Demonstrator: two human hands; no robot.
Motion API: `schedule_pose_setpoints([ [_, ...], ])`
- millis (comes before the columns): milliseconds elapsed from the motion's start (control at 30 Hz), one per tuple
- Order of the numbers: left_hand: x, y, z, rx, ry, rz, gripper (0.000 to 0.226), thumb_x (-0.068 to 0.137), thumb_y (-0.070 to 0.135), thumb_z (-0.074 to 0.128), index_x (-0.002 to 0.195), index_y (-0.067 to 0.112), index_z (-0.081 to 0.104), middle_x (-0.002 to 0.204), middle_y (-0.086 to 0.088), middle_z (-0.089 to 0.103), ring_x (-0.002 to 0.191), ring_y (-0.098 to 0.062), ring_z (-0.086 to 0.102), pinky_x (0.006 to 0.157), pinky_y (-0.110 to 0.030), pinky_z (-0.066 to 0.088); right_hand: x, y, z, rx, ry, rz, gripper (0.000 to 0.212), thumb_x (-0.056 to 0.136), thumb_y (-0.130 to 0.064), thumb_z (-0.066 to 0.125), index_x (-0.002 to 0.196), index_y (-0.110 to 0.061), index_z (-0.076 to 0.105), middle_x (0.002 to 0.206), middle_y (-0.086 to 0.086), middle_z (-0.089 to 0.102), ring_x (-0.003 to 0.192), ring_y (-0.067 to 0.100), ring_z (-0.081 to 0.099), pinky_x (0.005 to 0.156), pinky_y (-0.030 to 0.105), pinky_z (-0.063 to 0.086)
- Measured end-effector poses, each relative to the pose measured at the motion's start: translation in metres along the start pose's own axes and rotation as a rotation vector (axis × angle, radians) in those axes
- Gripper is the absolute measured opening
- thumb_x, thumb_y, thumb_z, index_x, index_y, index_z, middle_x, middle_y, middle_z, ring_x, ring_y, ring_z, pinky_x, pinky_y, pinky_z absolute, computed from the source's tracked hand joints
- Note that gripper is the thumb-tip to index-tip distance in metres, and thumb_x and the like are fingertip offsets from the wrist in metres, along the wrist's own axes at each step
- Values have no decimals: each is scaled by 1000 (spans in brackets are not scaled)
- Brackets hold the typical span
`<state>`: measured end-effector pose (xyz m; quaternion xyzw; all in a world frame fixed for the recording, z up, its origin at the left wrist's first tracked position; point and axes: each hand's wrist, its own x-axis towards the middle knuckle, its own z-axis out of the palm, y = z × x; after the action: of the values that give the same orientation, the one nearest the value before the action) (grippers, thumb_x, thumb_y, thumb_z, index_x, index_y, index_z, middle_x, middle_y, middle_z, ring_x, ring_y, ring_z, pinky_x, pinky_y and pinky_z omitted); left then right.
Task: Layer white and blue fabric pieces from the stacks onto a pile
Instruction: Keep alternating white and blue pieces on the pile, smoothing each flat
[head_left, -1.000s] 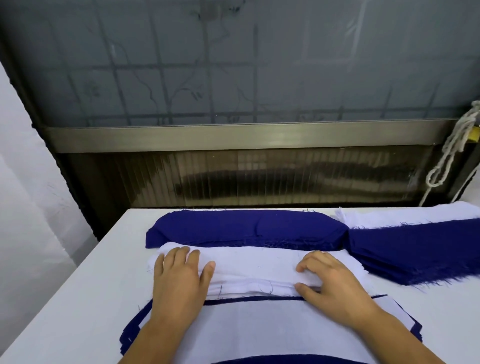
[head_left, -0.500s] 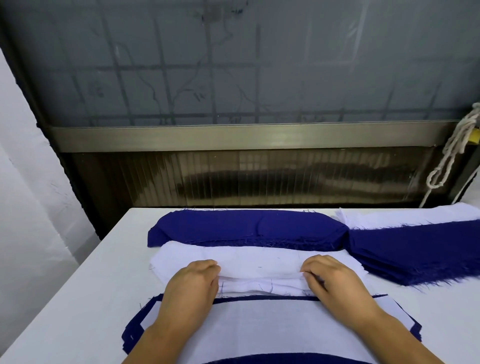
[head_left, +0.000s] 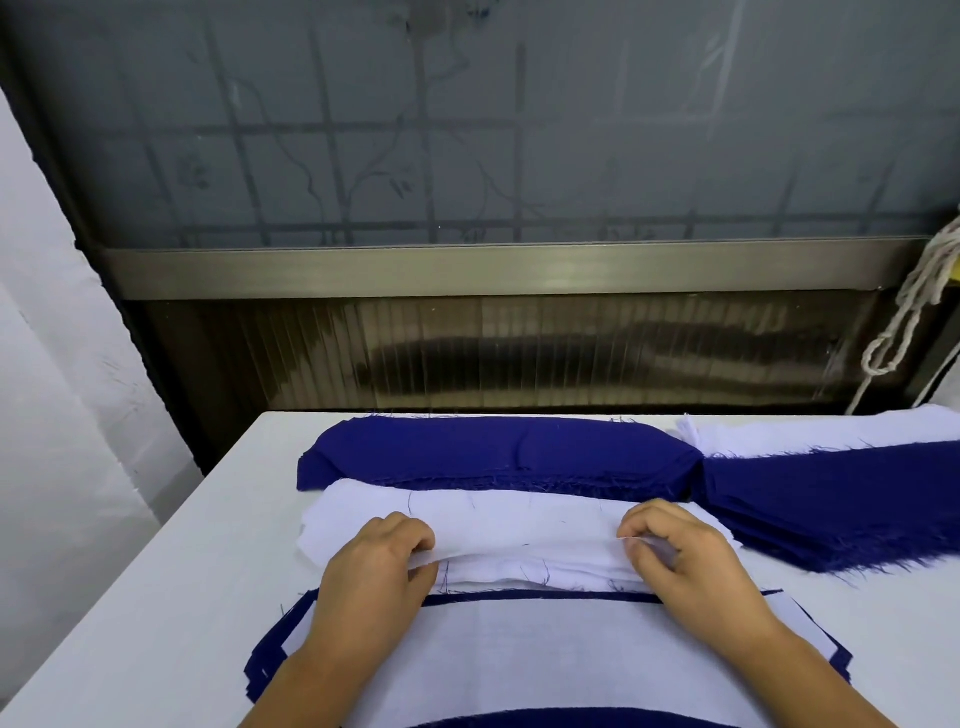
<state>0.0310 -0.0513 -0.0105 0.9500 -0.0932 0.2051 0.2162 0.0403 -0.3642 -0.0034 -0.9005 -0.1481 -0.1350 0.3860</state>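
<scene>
Two-coloured pile (head_left: 545, 654) nearest, white on top with blue edges showing beneath, laid flat to take another layer. Just beyond, left hand (head_left: 376, 571) and right hand (head_left: 685, 561) curled at either end of white stack (head_left: 519, 530), pinching its top piece at the near edge, probably to peel off one layer alone. Farther back, blue stack (head_left: 498, 449), untouched. Off right, more blue fabric (head_left: 831, 499) over white.

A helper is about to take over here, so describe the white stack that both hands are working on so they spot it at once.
On the white table, start at the rounded blue fabric stack at the far edge. Just nearer lies the white fabric stack, between that blue stack and the layered pile closest to the person. Only this one has the left hand and right hand pinching its top piece.
</scene>
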Motion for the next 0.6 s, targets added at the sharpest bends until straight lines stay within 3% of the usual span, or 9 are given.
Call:
schedule_pose_setpoints([
  [167, -1, -4, -4, -3, 16, 41, 16, 82, 9, 72, 86, 25, 70, 84, 20, 60, 74, -3, 53, 61, -21, 48, 0, -5, -2, -137, 54, -40, 25, 86, 2, 63, 86, -23, 66, 90, -19, 62, 93, 6, 58, 80, 16, 44],
  [267, 2, -4, -15, 58, 79, 91, 21, 76, 3, 77, 85, 21, 73, 84, 14, 64, 74, -8, 58, 60, -20, 48, 1, -13, -11, -267, 106, -99, 24, 81, 6, 69, 87, -17, 69, 87, -14, 65, 81, 10, 61, 66, 11, 42],
  [367, 2, -3, -30, 87, 197, 157, 18, 80, 4, 73, 87, 20, 74, 86, 10, 66, 77, -10, 60, 65, -17, 45, -6, -21, -25, -323, 188, -179, 22, 79, 7, 71, 88, -13, 70, 87, -10, 66, 79, 11, 61, 62, 9, 38],
  [467, -12, -2, -37, 94, 225, 283, 17, 80, 11, 61, 88, 18, 75, 89, 9, 66, 81, -8, 57, 68, -15, 44, -25, -21, -33, -359, 268, -328, 15, 91, -4, 57, 85, -11, 70, 87, -8, 66, 86, 8, 56, 69, 17, 44],
  [600, -46, -8, -28, 83, 208, 496, 26, 80, 16, 50, 80, 18, 76, 84, 6, 67, 78, -9, 57, 64, -21, 44, -61, -2, -32, -407, 250, -470, 39, 96, -25, 41, 78, -12, 73, 85, -8, 67, 84, 5, 55, 76, 21, 44],
])
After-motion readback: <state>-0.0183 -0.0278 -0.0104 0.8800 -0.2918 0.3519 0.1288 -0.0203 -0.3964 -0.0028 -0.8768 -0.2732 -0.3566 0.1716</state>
